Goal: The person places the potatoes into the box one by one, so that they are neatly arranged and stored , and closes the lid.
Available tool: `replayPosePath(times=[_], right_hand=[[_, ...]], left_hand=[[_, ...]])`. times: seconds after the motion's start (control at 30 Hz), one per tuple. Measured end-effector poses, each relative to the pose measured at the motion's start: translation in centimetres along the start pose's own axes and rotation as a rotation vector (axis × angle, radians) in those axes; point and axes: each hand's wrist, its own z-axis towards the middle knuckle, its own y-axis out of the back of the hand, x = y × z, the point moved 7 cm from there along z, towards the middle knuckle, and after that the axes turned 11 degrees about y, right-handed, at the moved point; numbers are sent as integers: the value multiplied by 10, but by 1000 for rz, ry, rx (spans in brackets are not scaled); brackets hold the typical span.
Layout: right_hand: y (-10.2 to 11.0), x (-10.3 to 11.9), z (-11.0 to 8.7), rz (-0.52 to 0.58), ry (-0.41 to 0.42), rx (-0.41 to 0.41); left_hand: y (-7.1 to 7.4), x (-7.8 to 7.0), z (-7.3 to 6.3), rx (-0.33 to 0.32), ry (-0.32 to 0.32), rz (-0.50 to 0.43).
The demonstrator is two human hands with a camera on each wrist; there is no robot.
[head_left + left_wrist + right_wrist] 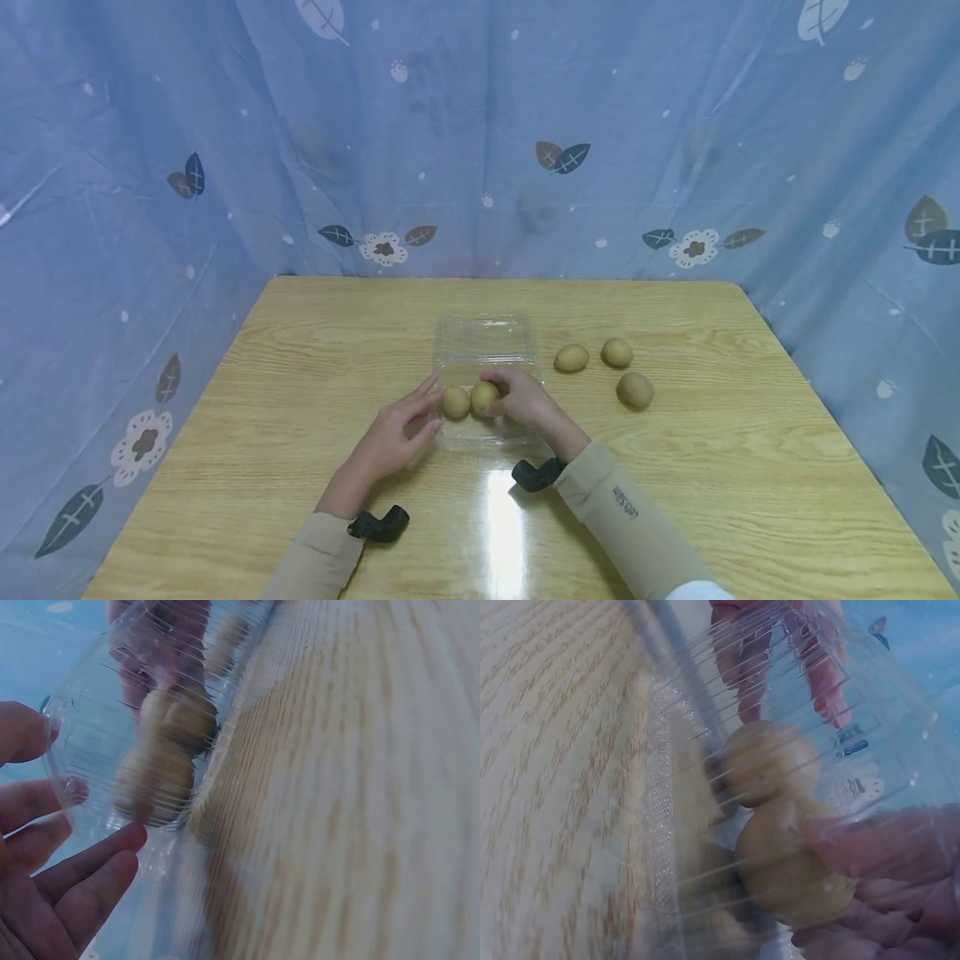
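A clear plastic clamshell box [487, 340] lies on the table, its lid folded back to the far side. In its near half two smooth, round yellow-brown fruits, like kiwis, sit side by side. My right hand [522, 398] pinches the right fruit [483, 399] between thumb and fingers, inside the box. The left fruit [455, 402] touches or almost touches it. My left hand [397, 435] has its fingers spread at the box's left side; in the left wrist view its fingertips [135, 836] lie against the clear wall.
To the right of the box lie three more such fruits: an oval one [572, 358], one behind it [617, 352], and a browner one [635, 390] nearer me. The wooden table [750, 467] ends at a blue patterned curtain [480, 167] at the back and sides.
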Motion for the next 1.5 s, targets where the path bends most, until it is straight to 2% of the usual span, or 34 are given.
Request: replayPosePath(times=[0.23,0.43,0.6,0.8,0.9,1.03,1.3,1.5], right_hand=[[3,5,-2,-96,27,-4],[6,9,-4,-71,38,-19],[14,13,-5,-61,85,-50],[36,15,-12,63,114,-145],[47,13,-17,159,118,-176],[61,8,-26,230,149,-212],[90,-3,-51,255,201,-296],[118,-13,-73,187,224,-389]], left_hand=[[-2,1,0,13,7,-18],[-1,1,0,4,1,-10],[-1,1,-1,-1,-2,3],[-1,0,-1,-1,-8,-5],[-1,0,-1,2,-9,-13],[-1,1,-1,1,-6,-6],[-1,0,-1,7,7,-15],[-2,-1,-2,10,7,-38]])
